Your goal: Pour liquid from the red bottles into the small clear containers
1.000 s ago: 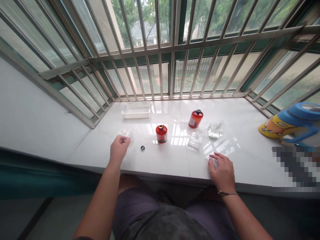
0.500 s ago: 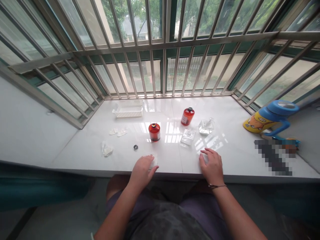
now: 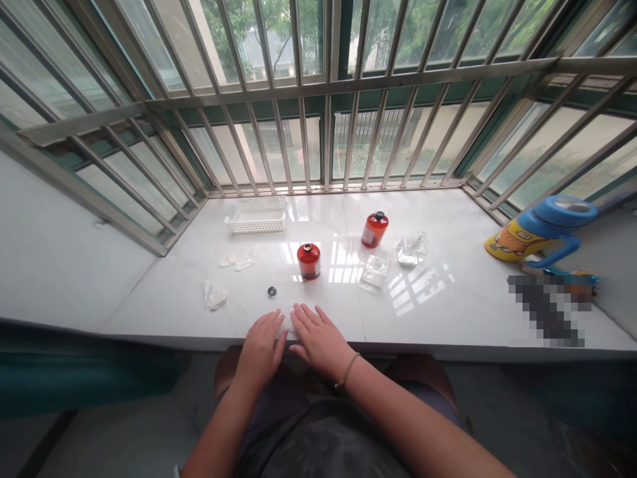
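Side by side at the front of the white counter, both hands lie with fingers stretched out. My left hand [image 3: 259, 345] rests palm down near the edge. Just to its right, my right hand [image 3: 322, 337] is spread flat, wearing a thin bracelet. Between and partly under them shows a white piece [image 3: 286, 321], perhaps tissue; most of it is covered. Beyond the hands sits a small black cap [image 3: 271, 291]. An uncapped red bottle [image 3: 309, 263] stands upright behind it, its neck exposed.
A capped red bottle [image 3: 375, 231] stands farther back, near a clear flat packet [image 3: 375, 271] and a clear container [image 3: 412, 250]. Crumpled white tissues [image 3: 215, 297] lie at left, before a white basket [image 3: 259, 226]. At right are a blue-yellow flask [image 3: 527, 236] and a blurred dark item [image 3: 545, 311].
My right hand has swept left across the counter to lie beside my left hand. My left hand has shifted slightly left. The bottles and other items stay in place.
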`<state>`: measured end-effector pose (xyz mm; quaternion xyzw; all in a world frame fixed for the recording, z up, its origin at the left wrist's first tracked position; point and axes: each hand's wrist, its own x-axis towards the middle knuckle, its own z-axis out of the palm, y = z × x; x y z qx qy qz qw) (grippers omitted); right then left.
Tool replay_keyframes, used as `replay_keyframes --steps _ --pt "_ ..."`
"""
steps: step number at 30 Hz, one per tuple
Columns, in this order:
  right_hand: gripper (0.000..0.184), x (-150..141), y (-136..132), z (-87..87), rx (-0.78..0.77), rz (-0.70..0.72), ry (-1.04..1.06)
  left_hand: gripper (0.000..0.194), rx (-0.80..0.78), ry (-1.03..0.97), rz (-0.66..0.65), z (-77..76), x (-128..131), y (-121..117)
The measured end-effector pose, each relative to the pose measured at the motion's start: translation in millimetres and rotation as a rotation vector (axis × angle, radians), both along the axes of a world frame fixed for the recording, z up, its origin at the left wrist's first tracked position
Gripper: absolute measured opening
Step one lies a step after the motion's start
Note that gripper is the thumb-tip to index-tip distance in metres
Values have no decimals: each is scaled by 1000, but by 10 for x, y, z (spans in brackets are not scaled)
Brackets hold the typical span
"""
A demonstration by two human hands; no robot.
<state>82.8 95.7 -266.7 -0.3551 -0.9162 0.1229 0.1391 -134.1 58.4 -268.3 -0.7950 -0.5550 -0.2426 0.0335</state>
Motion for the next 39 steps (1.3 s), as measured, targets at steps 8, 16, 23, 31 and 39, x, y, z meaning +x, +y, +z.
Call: replay_keyframes --steps 8,16,23,31,39 --pt "74 -72 12 -114 -28 -35 -38 27 26 30 157 -37 -272 267" --pt "80 173 26 -158 0 -115 -88 29 73 31 244 -208 -303 417" --pt "70 983 174 -211 33 -282 -194 32 68 68 263 -223 -308 428" --pt "66 2087 -36 -265 61 -386 -306 34 121 120 265 -294 -332 441" --pt "68 2949 -181 -326 -26 -887 -408 34 130 140 269 -281 -315 449"
